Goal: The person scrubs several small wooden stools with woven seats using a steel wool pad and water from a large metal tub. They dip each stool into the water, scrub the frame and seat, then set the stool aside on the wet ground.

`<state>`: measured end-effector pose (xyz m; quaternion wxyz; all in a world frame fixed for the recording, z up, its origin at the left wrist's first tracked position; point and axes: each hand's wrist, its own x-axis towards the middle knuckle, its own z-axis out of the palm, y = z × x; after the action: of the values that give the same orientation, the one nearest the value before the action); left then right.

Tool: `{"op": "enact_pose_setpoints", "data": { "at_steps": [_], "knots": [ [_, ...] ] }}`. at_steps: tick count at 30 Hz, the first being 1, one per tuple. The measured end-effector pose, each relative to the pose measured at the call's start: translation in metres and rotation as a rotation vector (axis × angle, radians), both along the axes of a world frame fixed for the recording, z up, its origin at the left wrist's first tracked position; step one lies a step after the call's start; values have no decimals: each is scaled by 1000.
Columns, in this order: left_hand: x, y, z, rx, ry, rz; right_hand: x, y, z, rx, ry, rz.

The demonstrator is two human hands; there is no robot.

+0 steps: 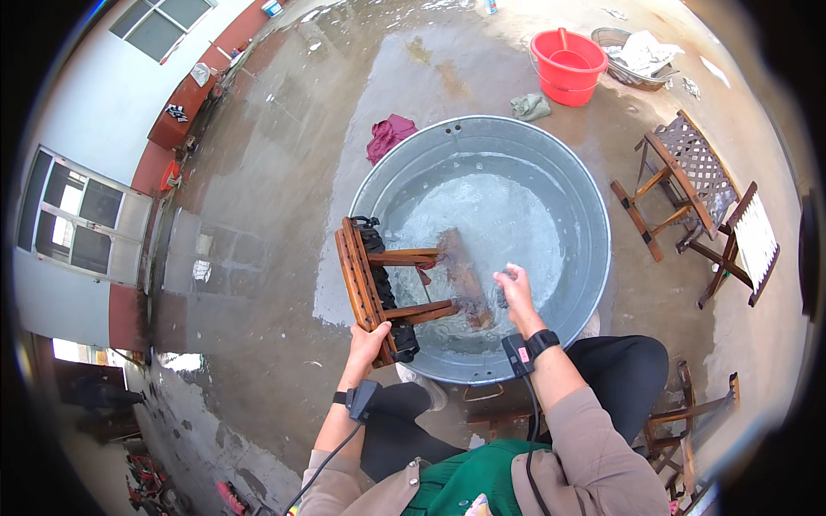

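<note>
A large round metal tub (587,213) of water stands in front of me. My left hand (370,343) grips the near end of a folding wooden stool (361,284) with dark webbing, tilted over the tub's left rim. The stool's legs reach down into the tub, and their far parts show blurred under the water. Over the water on the right side is my right hand (513,287), its fingers curled around a small dark thing, perhaps a scrubbing pad; it does not touch the stool.
Outside the tub lie a maroon cloth (390,137) and a grey-green cloth (530,107). A red bucket (569,80) and a basin (619,69) with white cloth stand behind. Folding stools stand at right, one with dark webbing (700,155), one with white cords (754,242). The concrete floor (258,213) is wet.
</note>
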<state>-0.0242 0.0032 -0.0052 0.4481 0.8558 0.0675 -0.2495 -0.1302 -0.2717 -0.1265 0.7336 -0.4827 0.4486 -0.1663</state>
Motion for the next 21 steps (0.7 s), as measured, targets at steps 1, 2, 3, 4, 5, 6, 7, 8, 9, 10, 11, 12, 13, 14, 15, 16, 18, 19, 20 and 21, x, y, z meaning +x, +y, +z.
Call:
{"op": "enact_pose_setpoints", "data": {
  "at_steps": [1,2,3,4,5,6,7,8,9,10,11,12,13,14,15,16,18,19,20,21],
  "knots": [
    [1,4,2,-16,72,12,-4,-31,-25,97,62,-84],
    [2,7,5,-7,155,33,-11,-46,-49,81,171,-180],
    [2,11,8,-11,194,5,-20,-58,-71,-114,441,-133],
    [2,14,11,6,243,-18,-26,-59,-89,-177,570,-129],
    [3,18,13,41,301,-24,-31,-58,-102,-248,725,156],
    [2,22,15,70,378,-1,-35,-58,-111,-329,864,400],
    [4,24,14,73,444,-8,-35,-47,-115,-378,1015,682],
    [5,28,14,70,504,-9,-29,-42,-116,-296,859,832],
    [6,32,13,70,564,-8,-20,-34,-112,-191,594,683],
    [8,35,10,68,626,-3,-7,-24,-106,-115,386,469],
    [7,38,7,63,639,9,11,-18,-99,-98,237,433],
    [7,41,5,68,651,22,35,-12,-93,-122,63,375],
    [6,43,2,78,651,39,59,-5,-86,-60,-48,408],
    [5,44,-1,68,653,30,83,2,-81,-143,-101,453],
    [3,45,-3,90,651,25,102,9,-77,-308,-50,497],
    [3,45,-6,112,662,-9,120,18,-75,-389,51,518],
    [5,44,-11,175,632,-25,151,30,-79,-528,24,563],
    [8,44,-12,173,626,-26,162,33,-86,-537,0,571],
    [11,45,-12,166,617,-39,170,37,-93,-657,-47,478],
    [13,46,-13,159,614,-54,174,37,-102,-723,20,507]
  ]
}}
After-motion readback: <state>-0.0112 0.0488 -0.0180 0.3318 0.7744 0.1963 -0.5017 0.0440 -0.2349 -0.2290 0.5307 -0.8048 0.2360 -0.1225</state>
